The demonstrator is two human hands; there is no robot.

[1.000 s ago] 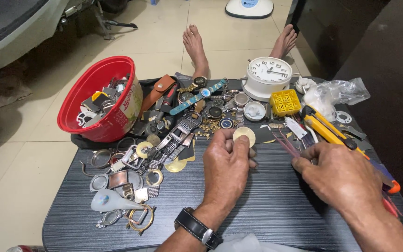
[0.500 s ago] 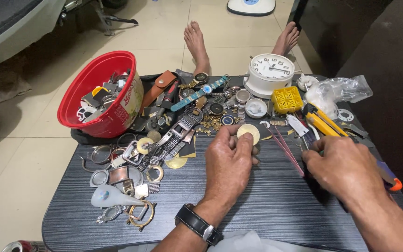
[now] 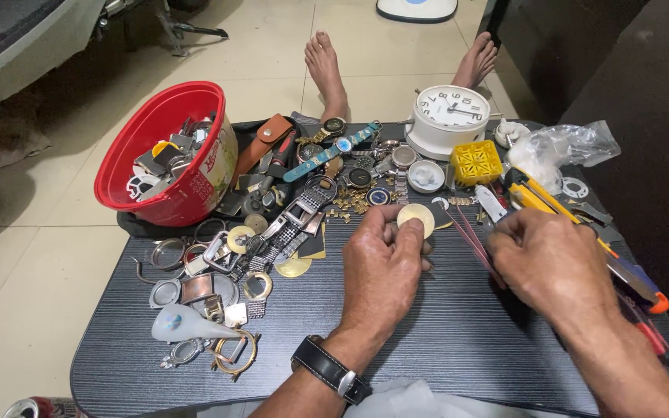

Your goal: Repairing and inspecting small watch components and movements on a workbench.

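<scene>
Dark wood-grain counter (image 3: 427, 340) carrying watch parts. Left hand (image 3: 381, 271) pinching round pale-gold watch dial (image 3: 416, 219); right hand (image 3: 551, 259) closing on thin maroon tweezers (image 3: 470, 240). Person best keeping dial level, tips steady.

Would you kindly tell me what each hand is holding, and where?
Left hand: round pale watch dial, pinched at its edge. Right hand: thin tweezers, gripped at the rear end.

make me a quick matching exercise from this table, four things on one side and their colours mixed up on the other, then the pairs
Things:
1. bowl of watch parts
2. alarm clock
3. small slotted box
4. strap on the left wrist

Colours:
A. yellow
B. black
C. red
D. white

Pairs: 1-C, 2-D, 3-A, 4-B
</scene>
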